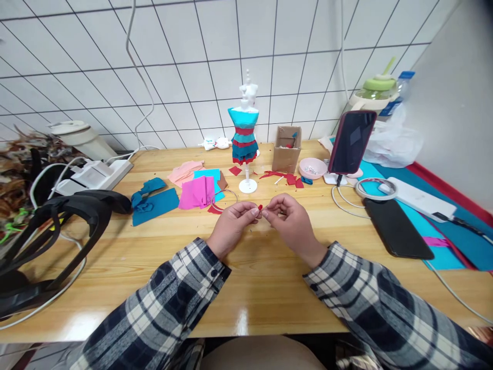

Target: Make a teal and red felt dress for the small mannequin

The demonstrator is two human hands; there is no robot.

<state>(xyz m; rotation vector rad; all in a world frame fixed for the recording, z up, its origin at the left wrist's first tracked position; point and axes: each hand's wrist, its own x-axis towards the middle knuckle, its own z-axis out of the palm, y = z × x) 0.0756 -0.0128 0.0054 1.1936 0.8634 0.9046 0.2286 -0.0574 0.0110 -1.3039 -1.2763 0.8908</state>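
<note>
A tiny scrap of red fabric [260,207] is pinched between my two hands above the middle of the table. My left hand [235,224] grips it from one side with thumb and forefinger. From the other side the fingertips of my right hand [288,222] close on it too; its other fingers are curled. Just beyond stands a miniature dress form [248,97] on a round white base, wearing a layered dress [244,134] in turquoise, teal and red. Red fabric scraps [291,180] lie right of the base. A thin hoop [225,200] rests by my left hand.
Pink, magenta [197,192] and teal [156,206] cloth lies left. A cardboard box [287,149] and pink bowl [313,168] stand behind. At right are a propped phone [352,142], a black phone [398,227] and a power bank [422,199]; a black headset [57,246] sits left.
</note>
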